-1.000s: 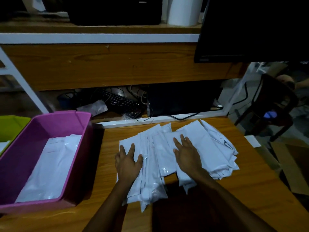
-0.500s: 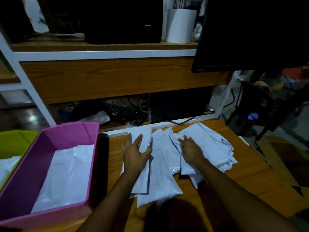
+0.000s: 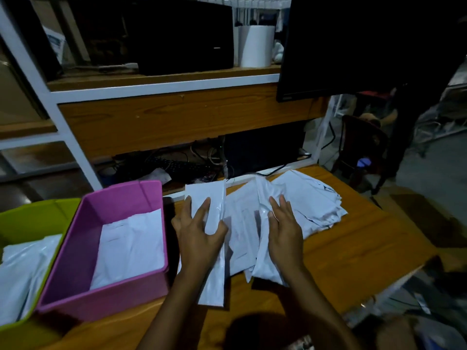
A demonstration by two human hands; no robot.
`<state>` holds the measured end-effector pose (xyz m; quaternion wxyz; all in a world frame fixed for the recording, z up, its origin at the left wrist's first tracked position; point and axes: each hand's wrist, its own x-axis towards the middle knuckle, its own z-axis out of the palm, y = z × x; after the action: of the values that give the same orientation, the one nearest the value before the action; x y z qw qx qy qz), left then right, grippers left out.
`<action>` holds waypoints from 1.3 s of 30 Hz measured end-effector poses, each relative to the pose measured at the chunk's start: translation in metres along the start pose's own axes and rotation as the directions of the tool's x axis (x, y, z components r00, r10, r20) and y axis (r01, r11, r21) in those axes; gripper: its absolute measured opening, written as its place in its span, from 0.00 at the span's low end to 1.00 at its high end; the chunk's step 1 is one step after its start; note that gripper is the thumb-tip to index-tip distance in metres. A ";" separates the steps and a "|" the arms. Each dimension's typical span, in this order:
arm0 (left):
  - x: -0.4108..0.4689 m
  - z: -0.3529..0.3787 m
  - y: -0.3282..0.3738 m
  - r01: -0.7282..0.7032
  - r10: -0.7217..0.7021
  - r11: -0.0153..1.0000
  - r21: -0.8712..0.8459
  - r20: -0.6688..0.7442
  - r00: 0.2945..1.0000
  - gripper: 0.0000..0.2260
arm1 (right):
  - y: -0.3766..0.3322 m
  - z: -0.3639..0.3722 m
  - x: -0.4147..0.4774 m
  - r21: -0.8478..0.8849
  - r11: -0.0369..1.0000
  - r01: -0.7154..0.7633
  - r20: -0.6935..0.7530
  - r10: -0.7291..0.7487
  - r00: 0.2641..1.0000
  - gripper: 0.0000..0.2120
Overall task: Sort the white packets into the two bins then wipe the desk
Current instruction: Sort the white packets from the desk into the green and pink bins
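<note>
Left grip point(image 3: 199, 238) pinches a long white packet point(image 3: 214, 281) between thumb and fingers, at the near edge of the heap of white packets point(image 3: 310, 203). Right grip point(image 3: 285, 231) lies flat and wide on that heap. The room is dim, with a wooden worktop point(image 3: 353, 253) under both and a shelf point(image 3: 164, 82) and dark monitor point(image 3: 353, 46) beyond. Just left of the left grip sits a pink bin point(image 3: 101, 304) with a flat packet point(image 3: 131, 246) inside, then a green bin point(image 3: 32, 215) holding more packets point(image 3: 22, 269).

No lettering, number or brand can be read anywhere. A small pale mark on the lower left edge of the flat black monitor point(image 3: 353, 46), at one o'clock, is too small to make out. So is the tiny mark on the black box point(image 3: 177, 39) on the shelf at twelve o'clock. Faint printed outlines on the white plastic packets point(image 3: 303, 198) are blurred.
</note>
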<state>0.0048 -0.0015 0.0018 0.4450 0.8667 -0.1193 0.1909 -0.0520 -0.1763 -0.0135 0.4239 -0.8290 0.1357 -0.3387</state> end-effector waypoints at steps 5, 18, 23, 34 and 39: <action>-0.042 -0.051 0.004 -0.026 0.025 1.000 -0.003 -0.030 0.999 0.28 | -0.044 -0.012 -0.063 0.010 0.997 0.073 0.048 -0.074 0.996 0.19; -0.140 -0.206 -0.041 0.041 -0.024 0.990 0.133 -0.129 0.991 0.26 | -0.145 0.029 -0.189 0.195 0.974 0.114 0.205 -0.154 0.967 0.19; -0.133 -0.258 -0.073 0.066 -0.039 0.987 0.146 -0.182 0.983 0.26 | -0.193 0.081 -0.203 0.233 0.953 0.193 0.252 -0.251 0.934 0.20; -0.004 -0.364 -0.201 0.156 -0.120 0.965 0.210 -0.172 0.978 0.26 | -0.304 0.257 -0.174 0.126 0.952 0.279 0.342 -0.306 0.889 0.19; 0.060 -0.369 -0.269 0.224 -0.255 0.886 0.406 0.025 0.966 0.32 | -0.324 0.339 -0.150 0.019 0.969 0.245 0.441 -0.228 0.868 0.19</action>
<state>0.0770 0.4527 0.0281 0.2737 0.9541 0.0129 0.1209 0.0468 0.3034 0.0376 0.3831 -0.9021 -0.0598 -0.1892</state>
